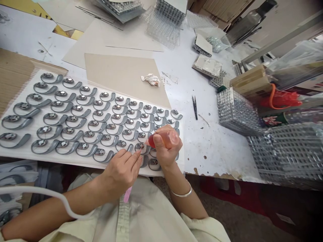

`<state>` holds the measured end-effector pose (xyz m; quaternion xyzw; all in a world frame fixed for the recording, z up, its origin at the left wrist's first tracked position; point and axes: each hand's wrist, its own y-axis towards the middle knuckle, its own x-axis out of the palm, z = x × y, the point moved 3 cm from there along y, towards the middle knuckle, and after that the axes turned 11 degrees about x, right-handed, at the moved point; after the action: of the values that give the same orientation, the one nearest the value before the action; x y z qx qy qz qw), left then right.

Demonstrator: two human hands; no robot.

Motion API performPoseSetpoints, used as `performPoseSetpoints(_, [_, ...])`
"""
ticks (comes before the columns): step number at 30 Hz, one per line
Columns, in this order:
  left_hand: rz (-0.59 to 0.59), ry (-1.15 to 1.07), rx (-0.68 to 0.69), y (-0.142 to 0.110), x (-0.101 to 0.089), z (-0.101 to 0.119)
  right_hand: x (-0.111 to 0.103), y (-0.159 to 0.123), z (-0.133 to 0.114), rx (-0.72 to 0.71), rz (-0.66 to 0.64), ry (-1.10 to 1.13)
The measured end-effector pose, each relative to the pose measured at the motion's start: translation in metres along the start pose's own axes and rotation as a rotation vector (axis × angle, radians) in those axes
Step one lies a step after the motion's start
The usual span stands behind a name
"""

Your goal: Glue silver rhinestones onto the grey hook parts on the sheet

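The right hand (166, 151) gripped one orange squeeze bottle (164, 139) in curled fingers (157, 144), its tip at one of roughly fifty grey hook-shaped parts (139, 147) on a white foam sheet (83, 160). The left hand (121, 171) lay beside it, fingers pressed together. How many parts were done could not be told.

Pale cream shirt (148, 218), loose, w/ front placket (123, 215) down the middle & small button (122, 230). Wide sleeves, R sleeve (199, 228) in same cream fabric, soft loose edge. Thin silver bangle (181, 191), plain, on R wrist (171, 171). Thin white cable (50, 193) curves over L forearm (60, 208).
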<state>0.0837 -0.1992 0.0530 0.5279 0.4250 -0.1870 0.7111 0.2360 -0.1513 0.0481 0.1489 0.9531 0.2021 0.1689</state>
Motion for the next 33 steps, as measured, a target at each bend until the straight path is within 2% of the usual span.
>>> performPoseSetpoints(21, [0.038, -0.067, -0.012, -0.001, -0.002, -0.004, -0.003, -0.001, -0.007, -0.146, 0.016, -0.055])
performPoseSetpoints(26, [0.049, -0.169, -0.007, -0.004, 0.0, -0.01, -0.004, -0.003, -0.009, -0.171, -0.005, -0.07])
performPoseSetpoints(33, [0.087, -0.283, -0.075, -0.013, 0.007, -0.017, -0.006, -0.006, -0.01, -0.202, -0.034, -0.085])
